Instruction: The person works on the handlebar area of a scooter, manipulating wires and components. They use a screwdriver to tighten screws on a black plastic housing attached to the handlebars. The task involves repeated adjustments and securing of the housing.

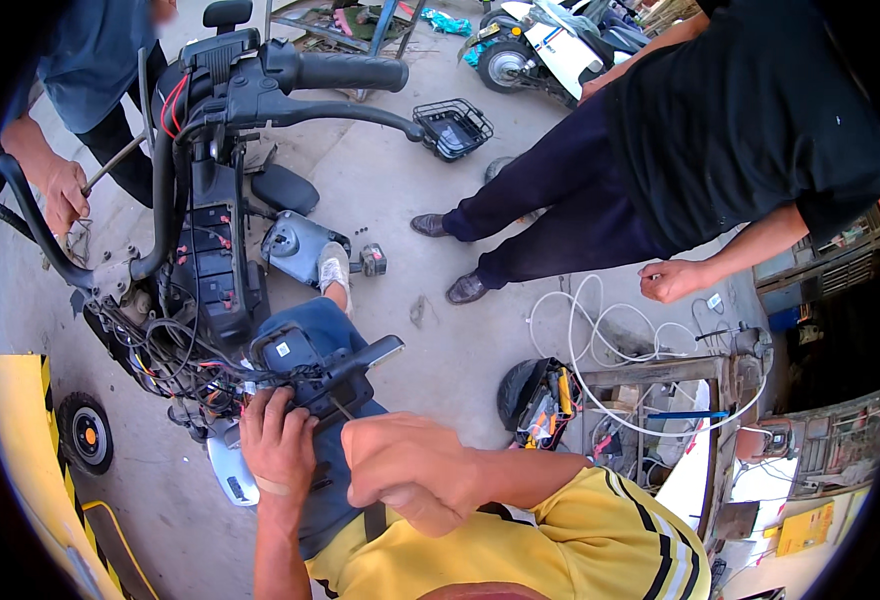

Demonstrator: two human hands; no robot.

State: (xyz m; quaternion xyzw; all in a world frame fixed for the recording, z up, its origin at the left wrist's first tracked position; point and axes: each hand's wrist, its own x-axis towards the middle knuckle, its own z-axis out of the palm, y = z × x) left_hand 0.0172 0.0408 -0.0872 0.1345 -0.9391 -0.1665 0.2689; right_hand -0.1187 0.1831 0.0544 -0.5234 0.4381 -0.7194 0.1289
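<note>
A: Where is the left hand [278,440]?

B: On the stripped scooter [200,250], at the tangle of wires [175,365] below the handlebar column. Its fingers [290,408] are curled together around a black part with a small screwdriver-like shaft beside it; whether they grip the wires themselves cannot be told.

A: And the right hand [410,475]?

B: It sits just right of the left one, near the camera, in a loose fist. Whether it holds anything cannot be told, as the back of the hand hides the fingers.

A: What else lies about?

B: A black handlebar grip [350,70] juts right at the top. A wire basket [452,127] sits on the concrete floor [440,330] beyond it. A grey cover [295,245] lies beside the scooter frame. A tool bag [540,400] lies to the right, next to a cluttered table [660,372] with a white hose [600,330] looped over it.

A: Other people?

B: One at upper left, with a hand [63,195] on a thin rod. Another in black stands at the right, fist [670,280] held low.
</note>
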